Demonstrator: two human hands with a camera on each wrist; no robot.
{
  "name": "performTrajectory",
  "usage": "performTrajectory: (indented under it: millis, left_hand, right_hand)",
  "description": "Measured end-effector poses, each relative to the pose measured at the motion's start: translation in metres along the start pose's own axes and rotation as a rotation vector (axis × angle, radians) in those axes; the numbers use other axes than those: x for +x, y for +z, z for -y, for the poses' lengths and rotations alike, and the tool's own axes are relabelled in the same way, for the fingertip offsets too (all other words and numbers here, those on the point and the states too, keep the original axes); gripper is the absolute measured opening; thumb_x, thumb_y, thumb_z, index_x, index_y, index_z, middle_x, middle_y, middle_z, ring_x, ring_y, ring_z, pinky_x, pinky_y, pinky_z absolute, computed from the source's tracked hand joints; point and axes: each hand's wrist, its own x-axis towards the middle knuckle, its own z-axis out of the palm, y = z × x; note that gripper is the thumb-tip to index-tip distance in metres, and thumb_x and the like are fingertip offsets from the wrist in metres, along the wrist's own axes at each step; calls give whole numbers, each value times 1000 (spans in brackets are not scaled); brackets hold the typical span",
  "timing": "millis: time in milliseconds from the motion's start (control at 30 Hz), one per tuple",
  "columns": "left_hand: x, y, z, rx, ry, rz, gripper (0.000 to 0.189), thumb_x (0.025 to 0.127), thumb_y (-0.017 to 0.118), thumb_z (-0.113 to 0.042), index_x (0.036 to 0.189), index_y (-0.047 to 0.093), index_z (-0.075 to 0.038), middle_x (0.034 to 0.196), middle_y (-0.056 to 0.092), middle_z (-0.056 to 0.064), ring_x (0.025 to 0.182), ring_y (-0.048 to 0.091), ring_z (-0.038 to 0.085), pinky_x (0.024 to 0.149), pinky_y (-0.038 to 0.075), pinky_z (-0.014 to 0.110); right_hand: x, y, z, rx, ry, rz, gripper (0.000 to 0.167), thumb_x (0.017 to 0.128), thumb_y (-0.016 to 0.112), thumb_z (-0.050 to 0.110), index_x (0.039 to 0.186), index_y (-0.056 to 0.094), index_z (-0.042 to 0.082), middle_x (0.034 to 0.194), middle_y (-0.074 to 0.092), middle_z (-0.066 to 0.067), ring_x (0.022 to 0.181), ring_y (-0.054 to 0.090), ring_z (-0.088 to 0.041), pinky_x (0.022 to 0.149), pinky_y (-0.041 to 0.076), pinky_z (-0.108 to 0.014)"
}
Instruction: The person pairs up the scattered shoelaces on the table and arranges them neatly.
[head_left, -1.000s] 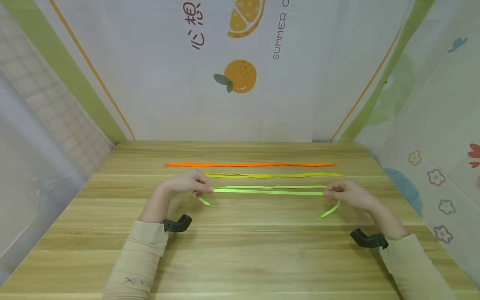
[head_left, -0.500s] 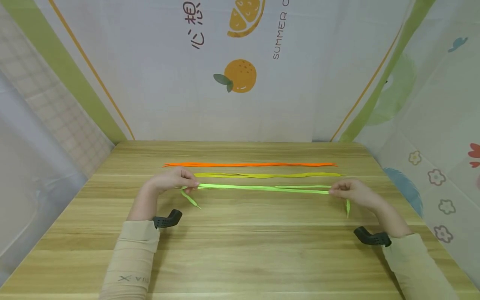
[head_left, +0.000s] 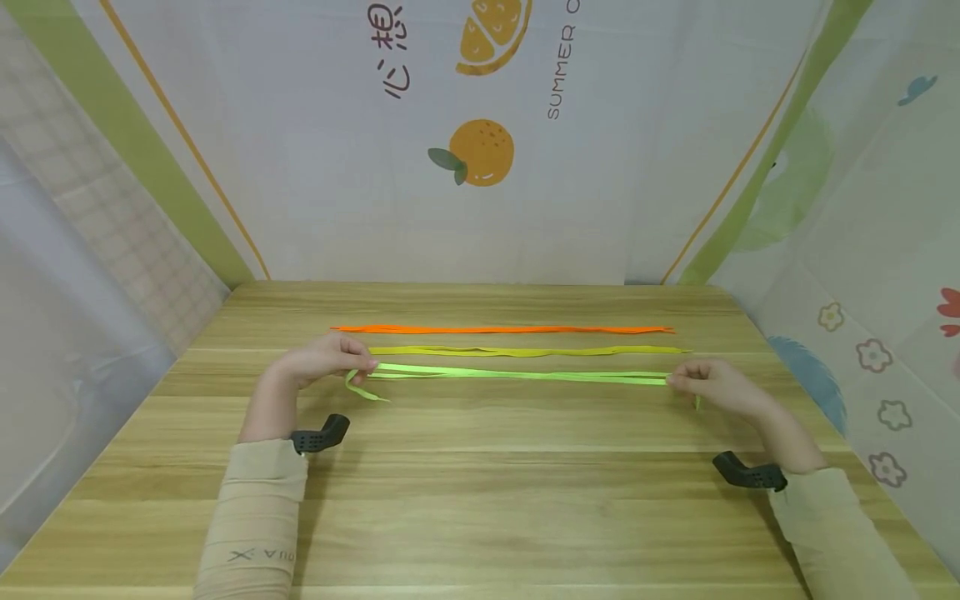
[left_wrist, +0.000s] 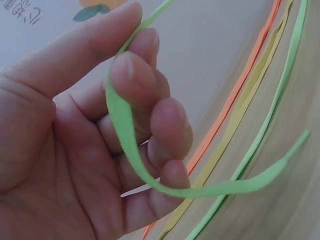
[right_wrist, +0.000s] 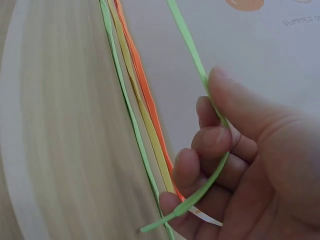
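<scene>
A light green shoelace (head_left: 420,369) is stretched between my two hands above the table. Its left part is pinched by thumb and fingers of my left hand (head_left: 321,360), and the loose tip (left_wrist: 260,182) curls below. My right hand (head_left: 714,388) pinches the other part, its short tail (right_wrist: 187,202) hanging past the fingers. Under the held lace, a second light green lace (right_wrist: 131,115) lies along the table, its ends partly hidden by my hands in the head view. Behind it lie a yellow shoelace (head_left: 570,352) and an orange shoelace (head_left: 487,330), roughly parallel.
The wooden table (head_left: 495,508) reaches back to a printed cloth (head_left: 337,208) hanging behind it. More cloth hangs along both sides. A black curved mount (head_left: 322,435) sits on my left wrist, and a similar black mount (head_left: 750,475) on my right.
My left hand has moved left and slightly back, my right hand a little to the right. The held green lace now spans a wider stretch, and its right tail shows less.
</scene>
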Motion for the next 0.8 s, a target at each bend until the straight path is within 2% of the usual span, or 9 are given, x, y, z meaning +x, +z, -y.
performTrajectory:
  millis: [100, 200, 433, 600, 667, 800]
  left_hand:
    - [-3, -3, 2, -10, -5, -15, 31, 94, 61, -14, 75, 57, 10, 69, 57, 8, 80, 54, 24, 76, 42, 41]
    - [-6, -6, 4, -29, -3, -14, 30, 95, 59, -11, 71, 57, 6, 72, 59, 8, 82, 55, 27, 76, 44, 41]
    - [-14, -10, 13, -26, 8, -24, 38, 97, 57, -15, 71, 51, 13, 73, 56, 10, 72, 49, 26, 69, 40, 38]
    - [-20, -14, 19, -56, 9, -44, 38, 97, 56, -13, 76, 51, 18, 74, 55, 18, 73, 50, 27, 71, 42, 36]
    - [-22, -16, 21, -72, 9, -46, 37, 97, 56, -12, 76, 52, 17, 74, 54, 21, 75, 52, 28, 73, 43, 35]
    - [-24, -18, 24, -63, 8, -46, 36, 98, 55, -14, 74, 55, 13, 75, 57, 19, 72, 50, 24, 65, 40, 33]
  right_hand:
    - [-1, -2, -2, 4, 6, -5, 32, 100, 54, 24, 86, 59, -5, 70, 55, -16, 76, 53, -27, 72, 41, -40]
    - [0, -4, -5, 26, 12, 3, 32, 100, 53, 23, 90, 59, -7, 71, 54, -16, 75, 53, -27, 73, 41, -40]
    - [-1, -9, -15, 35, 20, 9, 30, 100, 53, 23, 97, 59, -7, 74, 54, -11, 73, 53, -22, 70, 43, -35]
    - [-2, -12, -18, 28, 33, -18, 31, 100, 52, 22, 101, 61, -8, 85, 59, -8, 78, 55, -18, 71, 47, -31]
    - [-3, -13, -19, 37, 39, -28, 31, 100, 53, 21, 103, 61, -9, 87, 61, -8, 79, 55, -17, 71, 48, -31]
    - [-3, -15, -21, 42, 57, -43, 32, 100, 52, 22, 104, 61, -9, 86, 63, -6, 79, 57, -15, 72, 48, -30]
